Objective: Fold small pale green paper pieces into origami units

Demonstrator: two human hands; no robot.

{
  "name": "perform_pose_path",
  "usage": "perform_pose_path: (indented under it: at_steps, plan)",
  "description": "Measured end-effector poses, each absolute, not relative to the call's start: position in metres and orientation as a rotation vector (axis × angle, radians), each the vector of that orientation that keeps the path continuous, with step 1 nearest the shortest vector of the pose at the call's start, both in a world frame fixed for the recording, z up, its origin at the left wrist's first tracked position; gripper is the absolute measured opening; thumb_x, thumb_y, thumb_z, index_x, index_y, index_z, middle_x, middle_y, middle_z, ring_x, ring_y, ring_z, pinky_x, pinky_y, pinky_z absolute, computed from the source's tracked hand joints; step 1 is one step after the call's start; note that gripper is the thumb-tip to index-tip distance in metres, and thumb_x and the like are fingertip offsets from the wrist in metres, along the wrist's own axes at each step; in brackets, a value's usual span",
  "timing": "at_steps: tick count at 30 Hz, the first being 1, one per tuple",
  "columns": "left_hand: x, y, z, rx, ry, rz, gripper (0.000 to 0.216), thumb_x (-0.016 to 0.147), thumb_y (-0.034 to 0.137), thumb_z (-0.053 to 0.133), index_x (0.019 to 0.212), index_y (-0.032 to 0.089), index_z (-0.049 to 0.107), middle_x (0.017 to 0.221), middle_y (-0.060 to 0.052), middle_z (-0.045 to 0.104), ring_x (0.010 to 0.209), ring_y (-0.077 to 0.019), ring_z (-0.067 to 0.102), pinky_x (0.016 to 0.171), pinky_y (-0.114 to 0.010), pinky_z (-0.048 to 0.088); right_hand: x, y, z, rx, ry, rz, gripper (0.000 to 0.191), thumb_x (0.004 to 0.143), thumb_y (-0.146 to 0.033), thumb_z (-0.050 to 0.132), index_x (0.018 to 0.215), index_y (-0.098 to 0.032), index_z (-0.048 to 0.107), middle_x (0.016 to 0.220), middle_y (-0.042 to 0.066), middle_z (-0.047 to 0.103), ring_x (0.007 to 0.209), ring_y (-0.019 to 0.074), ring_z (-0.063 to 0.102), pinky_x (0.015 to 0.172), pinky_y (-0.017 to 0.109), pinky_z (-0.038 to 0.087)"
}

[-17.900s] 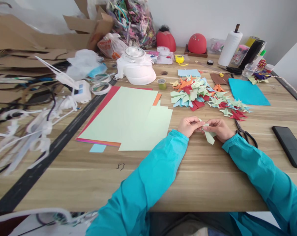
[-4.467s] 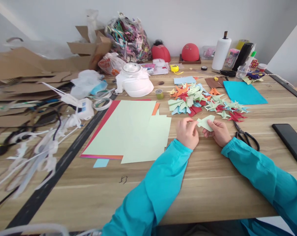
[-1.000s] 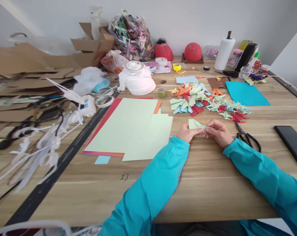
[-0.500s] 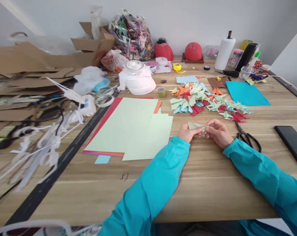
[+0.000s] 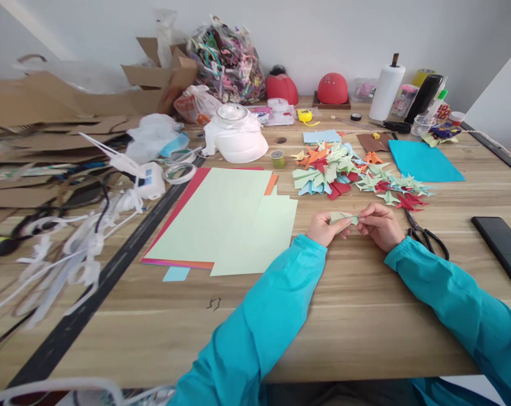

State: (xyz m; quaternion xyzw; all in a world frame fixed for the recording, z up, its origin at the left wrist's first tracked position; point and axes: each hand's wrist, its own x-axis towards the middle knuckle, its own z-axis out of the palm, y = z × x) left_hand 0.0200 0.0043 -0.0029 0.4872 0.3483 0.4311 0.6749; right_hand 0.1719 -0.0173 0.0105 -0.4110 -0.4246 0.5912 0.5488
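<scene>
A small pale green folded paper piece [image 5: 343, 217] is held between both hands just above the wooden table [image 5: 348, 304]. My left hand [image 5: 323, 228] pinches its left end, and my right hand [image 5: 379, 224] pinches its right end with closed fingers. Both arms wear turquoise sleeves. Just beyond the hands lies a pile of folded paper shapes [image 5: 348, 172] in green, red, orange and blue. A stack of large pale green sheets [image 5: 234, 217] lies to the left of my left hand.
Black scissors [image 5: 424, 239] lie right of my right hand, and a dark phone [image 5: 501, 248] further right. A turquoise sheet [image 5: 424, 160], a paper towel roll [image 5: 386, 90], a white container [image 5: 236, 135], cardboard and tangled white straps [image 5: 69, 237] crowd the back and left.
Over the last second the green piece has been flattened and narrowed between my fingers, and my right hand has shifted slightly up and left. Earlier it was turned about and refolded.
</scene>
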Motion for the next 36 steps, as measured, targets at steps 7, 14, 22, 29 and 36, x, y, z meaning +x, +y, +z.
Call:
perform_pose_path:
  at_steps: [7,14,22,29,36]
  plan:
    - [0.02,0.006,-0.002,1.104,0.78,0.993,0.035,0.055,0.034,0.074,0.081,0.012,0.07,0.064,-0.004,0.066,0.047,-0.0109,0.055,0.046,-0.027,0.048,0.169,-0.019,0.01,-0.972,-1.028,1.446,0.016,0.062,-0.021,0.069,0.068,-0.019,0.055,0.05,-0.004,0.059,0.04,0.0078,0.048,0.038,0.019,0.036]
    - [0.02,0.005,-0.003,1.126,0.817,1.044,0.031,0.052,0.033,0.075,0.074,0.012,0.071,0.064,-0.005,0.067,0.044,-0.0097,0.053,0.045,-0.026,0.047,0.169,-0.02,0.009,-0.971,-1.091,1.448,0.017,0.063,-0.023,0.071,0.073,-0.018,0.057,0.054,-0.004,0.059,0.046,0.0082,0.052,0.042,0.019,0.04]
    - [0.02,0.005,-0.002,1.09,0.747,0.99,0.033,0.053,0.031,0.075,0.08,0.013,0.07,0.066,-0.005,0.067,0.048,-0.0112,0.056,0.045,-0.027,0.049,0.171,-0.018,0.007,-1.003,-1.023,1.416,0.015,0.057,-0.017,0.072,0.059,-0.018,0.057,0.048,-0.003,0.059,0.039,0.0076,0.049,0.037,0.018,0.035]
    - [0.016,0.01,-0.002,0.942,0.694,0.895,0.025,0.048,0.025,0.072,0.068,0.011,0.07,0.063,-0.008,0.067,0.049,-0.0178,0.06,0.045,-0.029,0.048,0.175,-0.015,0.004,-0.998,-1.04,1.35,0.015,0.057,-0.018,0.072,0.058,-0.018,0.056,0.051,-0.003,0.058,0.041,0.008,0.049,0.038,0.02,0.034]
    - [0.012,0.014,-0.006,0.962,0.731,1.273,0.036,0.068,0.033,0.053,0.094,0.012,0.066,0.093,-0.012,0.067,0.09,-0.0238,0.061,0.078,-0.037,0.048,0.174,-0.018,0.002,-1.004,-1.417,0.862,0.004,0.068,-0.022,0.066,0.065,-0.021,0.062,0.061,0.0,0.059,0.051,0.0119,0.053,0.051,0.028,0.044]
